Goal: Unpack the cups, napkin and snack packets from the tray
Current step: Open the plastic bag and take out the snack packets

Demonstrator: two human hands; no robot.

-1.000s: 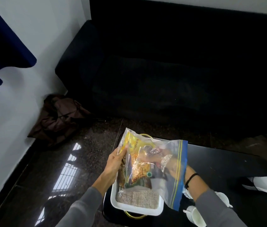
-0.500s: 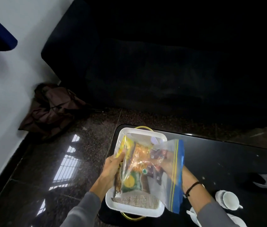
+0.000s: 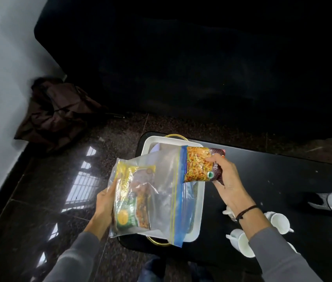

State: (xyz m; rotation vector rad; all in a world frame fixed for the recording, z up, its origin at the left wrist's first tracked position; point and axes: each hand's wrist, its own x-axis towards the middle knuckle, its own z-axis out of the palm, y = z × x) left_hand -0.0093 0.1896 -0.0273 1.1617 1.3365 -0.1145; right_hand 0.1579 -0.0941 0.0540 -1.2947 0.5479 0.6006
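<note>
Right hand [image 3: 225, 180] has drawn one snack packet [image 3: 198, 164] clear of the zip bag [image 3: 161, 192], grip closed on it above the tray [image 3: 198, 200]. Left hand [image 3: 106, 202] grips the bag; more packets remain inside.

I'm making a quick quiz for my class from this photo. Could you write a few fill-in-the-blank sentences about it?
1. The right hand pulls a snack packet out of the zip ____.
2. The left hand holds the clear bag above the white ____.
3. A yellow and green packet is ____ the bag.
4. The white cups stand on the black ____.

Missing words: bag; tray; inside; table
</note>
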